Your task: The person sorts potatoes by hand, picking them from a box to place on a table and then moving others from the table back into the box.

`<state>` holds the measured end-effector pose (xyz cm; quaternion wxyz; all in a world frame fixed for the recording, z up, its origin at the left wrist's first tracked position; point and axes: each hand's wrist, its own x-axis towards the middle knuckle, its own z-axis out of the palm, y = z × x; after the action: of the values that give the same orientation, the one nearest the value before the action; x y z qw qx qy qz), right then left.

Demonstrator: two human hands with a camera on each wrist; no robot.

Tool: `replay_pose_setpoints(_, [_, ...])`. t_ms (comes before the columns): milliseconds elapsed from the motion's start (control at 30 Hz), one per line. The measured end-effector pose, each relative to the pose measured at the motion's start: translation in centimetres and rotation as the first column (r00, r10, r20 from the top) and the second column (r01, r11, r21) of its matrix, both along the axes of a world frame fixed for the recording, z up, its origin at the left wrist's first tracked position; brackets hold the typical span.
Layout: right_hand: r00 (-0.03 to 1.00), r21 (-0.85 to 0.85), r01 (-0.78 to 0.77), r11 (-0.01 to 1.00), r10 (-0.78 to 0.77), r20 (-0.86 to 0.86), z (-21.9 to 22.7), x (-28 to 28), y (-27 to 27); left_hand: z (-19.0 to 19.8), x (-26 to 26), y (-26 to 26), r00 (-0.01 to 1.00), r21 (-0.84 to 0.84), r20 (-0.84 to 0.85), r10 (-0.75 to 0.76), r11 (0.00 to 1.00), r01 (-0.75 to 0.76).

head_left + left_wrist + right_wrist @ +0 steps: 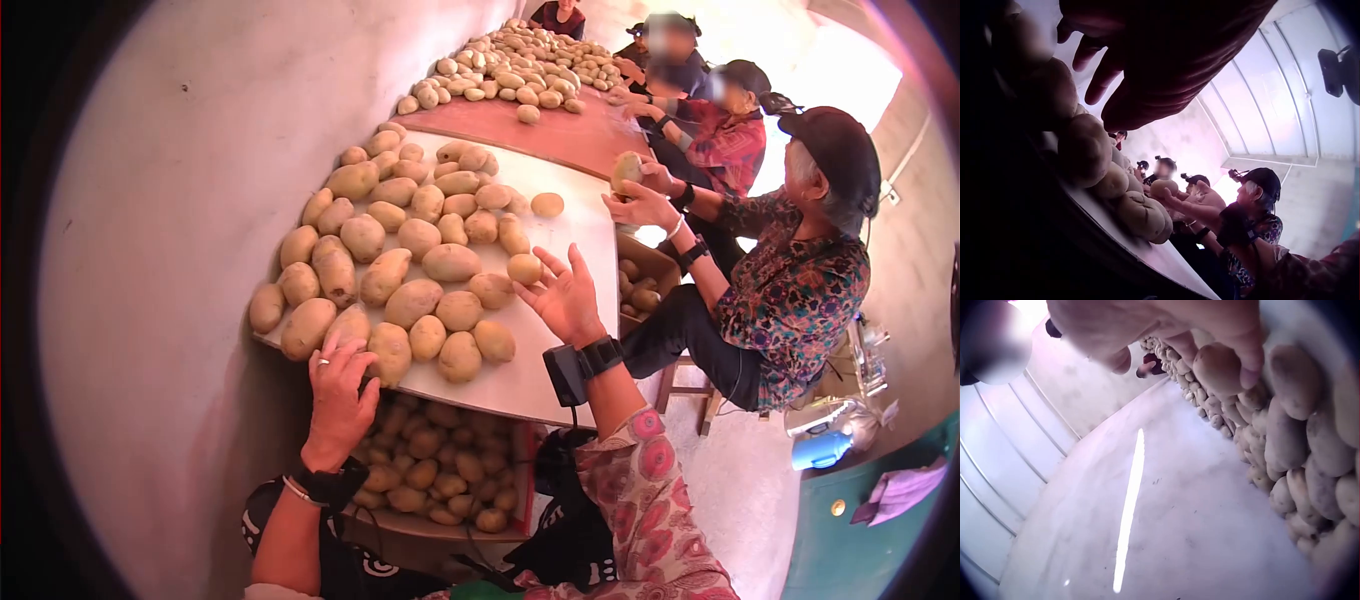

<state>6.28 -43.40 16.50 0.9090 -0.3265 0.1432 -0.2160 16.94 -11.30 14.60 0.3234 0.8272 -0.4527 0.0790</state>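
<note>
Many potatoes [450, 262] lie spread over a white tabletop [575, 235]. At the table's near left, my left hand [340, 385] reaches over the closest potatoes, its fingers loosely extended on a pale potato [348, 325], which they partly cover. A larger potato [389, 352] sits right beside that hand. Towards the right side of the pile, my right hand [568, 305] holds a small round potato [524, 268] at its fingertips, the other fingers spread. In the right wrist view this potato [1217, 369] shows between thumb and finger.
Below the table edge stands a box [522, 470] full of potatoes. A wall [200, 200] runs along the left. A seated person [800, 270] at the right holds a potato [627, 170]. Farther back, a red tabletop [600, 130] bears more potatoes, with people beside it.
</note>
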Motion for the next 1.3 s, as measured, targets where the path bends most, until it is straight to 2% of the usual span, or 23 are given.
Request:
replay_pose_setpoints(67, [0.999, -0.084, 0.043, 0.996, -0.044, -0.005, -0.1, 0.2, 0.3, 0.2, -0.1, 0.0, 1.000, 0.020, -0.014, 0.000, 1.000, 0.000])
replay_pose_setpoints(200, [0.999, -0.097, 0.043, 0.994, -0.042, 0.011, -0.2, 0.7, 0.4, 0.2, 0.1, 0.3, 1.000, 0.020, 0.003, 0.003, 1.000, -0.003])
replay_pose_setpoints(300, [0.999, -0.165, 0.026, 0.986, -0.022, 0.023, -0.4, 0.9, 0.6, 0.1, 0.1, 0.4, 1.000, 0.020, -0.011, 0.000, 1.000, 0.000])
replay_pose_setpoints(367, [0.973, -0.245, 0.216, 0.945, -0.228, -0.023, -0.6, 1.7, 1.0, 0.2, 0.1, 0.4, 1.000, 0.021, -0.003, 0.013, 1.000, -0.013])
replay_pose_setpoints(500, [0.968, -0.311, 0.238, 0.920, -0.250, 0.001, 0.3, 1.7, 1.3, -0.1, 0.3, 0.3, 1.000, 0.008, 0.007, 0.002, 1.000, -0.002])
replay_pose_setpoints(600, [0.979, -0.333, 0.200, 0.922, -0.172, 0.112, 1.3, 1.0, 3.0, 0.3, 0.4, 0.3, 1.000, 0.017, -0.009, 0.019, 1.000, -0.019])
replay_pose_setpoints(667, [0.970, -0.436, -0.031, 0.900, 0.133, 0.205, 2.8, -0.4, 5.3, 0.4, 0.4, 0.3, 0.999, -0.005, 0.000, 0.042, 0.999, -0.042])
replay_pose_setpoints(733, [0.943, -0.474, -0.270, 0.839, 0.329, 0.045, 2.8, -1.5, 8.1, 0.4, 0.5, 0.1, 0.999, -0.021, 0.008, 0.038, 0.999, -0.037])
replay_pose_setpoints(800, [0.813, -0.571, -0.559, 0.601, 0.534, -0.234, 2.0, -2.6, 11.5, 0.3, 0.8, 0.2, 0.999, -0.028, 0.018, 0.035, 0.999, -0.034])
replay_pose_setpoints(833, [0.735, -0.701, -0.624, 0.345, 0.565, -0.375, 0.6, -2.7, 12.8, 0.2, 0.9, 0.2, 1.000, -0.029, 0.014, 0.028, 0.999, -0.027])
replay_pose_setpoints(867, [0.660, -0.759, -0.648, 0.062, 0.543, -0.519, -1.0, -2.9, 13.7, 0.2, 1.0, 0.1, 1.000, -0.031, 0.008, 0.014, 0.999, -0.014])
replay_pose_setpoints(933, [0.656, -0.756, -0.636, -0.158, 0.406, -0.636, -4.7, -4.6, 14.7, 0.4, 0.8, -0.1, 1.000, -0.036, 0.010, 0.007, 0.999, -0.007])
replay_pose_setpoints(967, [0.657, -0.757, -0.635, -0.157, 0.406, -0.635, -6.2, -5.3, 14.6, 0.5, 0.8, 0.0, 1.000, -0.040, 0.011, 0.013, 0.999, -0.012])
replay_pose_setpoints(1033, [0.488, -0.471, -0.818, -0.331, 0.035, -0.872, -9.7, -6.4, 14.2, 0.5, 1.0, -0.1, 1.000, -0.041, 0.012, 0.012, 0.999, -0.012])
replay_pose_setpoints(1067, [0.485, -0.469, -0.820, -0.328, 0.035, -0.874, -12.0, -7.3, 13.7, 0.4, 1.0, -0.3, 1.000, -0.048, 0.008, 0.010, 0.999, -0.010])
replay_pose_setpoints(1100, [0.694, -0.621, -0.662, -0.421, -0.031, -0.719, -14.6, -8.2, 12.8, 0.3, 0.8, -0.4, 1.000, -0.049, 0.006, 0.006, 0.999, -0.006])
replay_pose_setpoints(1133, [0.859, -0.716, -0.464, -0.521, -0.069, -0.507, -18.0, -8.9, 11.9, 0.3, 0.9, -0.6, 1.000, -0.049, 0.015, 0.005, 0.999, -0.004])
replay_pose_setpoints(1167, [0.861, -0.718, -0.462, -0.520, -0.068, -0.504, -24.5, -11.0, 9.7, 0.4, 1.0, -0.6, 1.000, -0.046, 0.025, 0.007, 0.999, -0.006])
replay_pose_setpoints(1200, [0.719, -0.597, -0.593, -0.541, -0.020, -0.695, -31.1, -12.4, 8.4, 0.5, 1.1, -0.6, 1.000, -0.042, 0.026, 0.009, 0.999, -0.008])
replay_pose_setpoints(1233, [0.530, -0.447, -0.691, -0.568, 0.021, -0.848, -37.2, -10.2, 8.8, 0.4, 1.0, -0.7, 1.000, -0.060, 0.025, 0.013, 0.998, -0.012])
replay_pose_setpoints(1267, [0.529, -0.447, -0.695, -0.563, 0.022, -0.849, -36.8, -10.5, 9.7, 0.4, 0.9, -0.9, 1.000, -0.078, 0.025, 0.013, 0.997, -0.011])
replay_pose_setpoints(1300, [0.510, -0.436, -0.773, -0.461, -0.044, -0.859, -35.2, -10.7, 11.3, 0.4, 1.0, -1.1, 1.000, -0.076, 0.026, 0.006, 0.997, -0.004])
